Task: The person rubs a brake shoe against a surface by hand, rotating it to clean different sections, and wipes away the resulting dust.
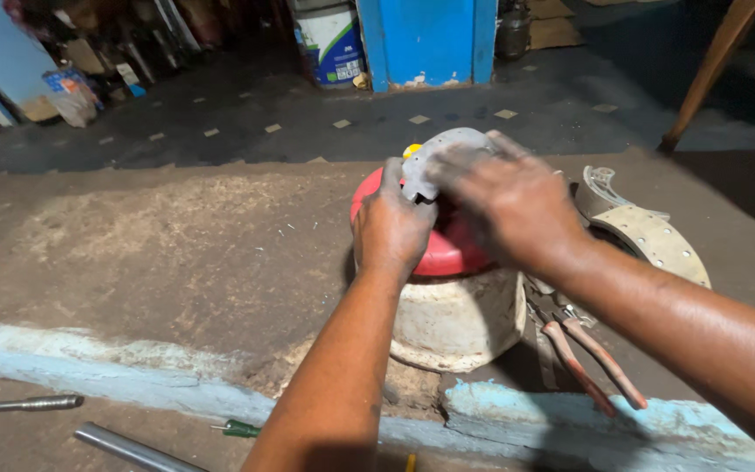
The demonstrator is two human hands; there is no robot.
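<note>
My left hand (392,225) and right hand (510,203) gripped a curved, dusty grey metal brake shoe (440,156) over a glossy red lid (447,249) capping a chalky white bucket (460,319)

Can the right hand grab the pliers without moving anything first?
Probably not: the right hand is busy holding the grey metal plate. The pliers lie uncovered below that arm.

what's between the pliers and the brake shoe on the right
In the head view, the right forearm crosses above that stretch; beneath it lies a dark patch of ground with a few small metal bits, too dim to identify, between the pliers and the brake shoe.
</note>
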